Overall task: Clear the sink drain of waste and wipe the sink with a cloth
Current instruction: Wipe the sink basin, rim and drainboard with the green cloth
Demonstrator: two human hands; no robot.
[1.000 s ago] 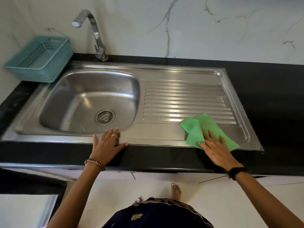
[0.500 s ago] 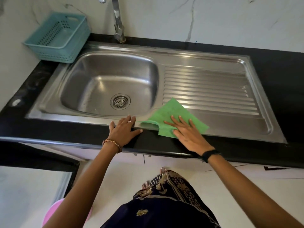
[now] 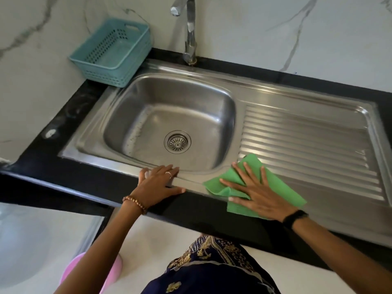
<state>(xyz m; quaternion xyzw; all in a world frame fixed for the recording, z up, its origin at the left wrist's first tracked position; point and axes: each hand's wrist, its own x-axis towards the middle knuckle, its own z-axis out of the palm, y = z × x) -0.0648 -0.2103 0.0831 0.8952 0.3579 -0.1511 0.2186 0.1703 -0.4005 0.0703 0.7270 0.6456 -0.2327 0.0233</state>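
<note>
The person stood at the counter with both hands down on the front edge of the steel sink (image 3: 212,81). The right hand (image 3: 257,193) lay flat on a green cloth (image 3: 282,188), fingers straight and spread wide, pressing it against the sink's front rim at the near corner of the ribbed drainboard (image 3: 307,141); one edge of the cloth was bunched up beside the thumb, and its near edge hung over onto the black countertop (image 3: 63,132). The left hand (image 3: 158,183) rested on the rim just in front of the basin, fingers extended and loosely fanned, thumb lying along the counter's edge, holding nothing. That hand wore a ring, with a beaded bracelet (image 3: 135,203) at the wrist, and a dark band (image 3: 294,217) circled the right wrist. The two hands were near each other but apart. In the bottom of the basin the round drain strainer (image 3: 177,142) sat uncovered, and I could see no waste on it. A chrome tap (image 3: 188,28) rose behind the basin, and a teal plastic basket (image 3: 112,54) stood at the far left corner against the marble wall.
</note>
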